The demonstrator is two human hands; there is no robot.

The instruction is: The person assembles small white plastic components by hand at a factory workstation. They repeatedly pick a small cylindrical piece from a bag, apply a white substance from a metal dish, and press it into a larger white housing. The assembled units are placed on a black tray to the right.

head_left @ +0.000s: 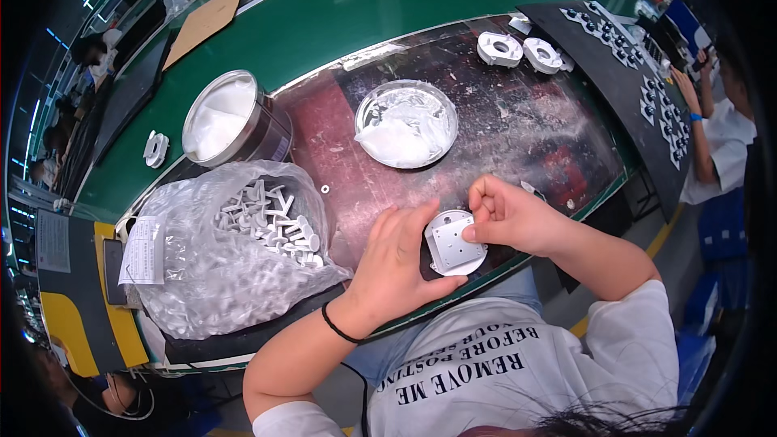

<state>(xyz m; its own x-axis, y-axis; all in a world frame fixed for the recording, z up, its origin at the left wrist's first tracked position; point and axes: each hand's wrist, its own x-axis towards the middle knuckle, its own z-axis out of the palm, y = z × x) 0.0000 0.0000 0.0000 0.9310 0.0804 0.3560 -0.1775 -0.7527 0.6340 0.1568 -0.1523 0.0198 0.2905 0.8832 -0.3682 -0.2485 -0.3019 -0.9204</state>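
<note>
A white round plastic housing with a squarish, holed plate on its face lies at the near edge of the work mat. My left hand grips it from the left, thumb at its near side and fingers at its far side. Over its right side my right hand is closed in a pinch, fingers curled and thumb tip at the plate. Whatever sits in that pinch, if anything, is too small or hidden to tell. A clear plastic bag left of my left hand holds many white mushroom-headed plastic pieces.
Beyond my hands stands a round metal dish with white plastic film and paste. A metal tin stands left of it. Two white housings lie at the far right. Another person works beside a dark board with rows of small parts.
</note>
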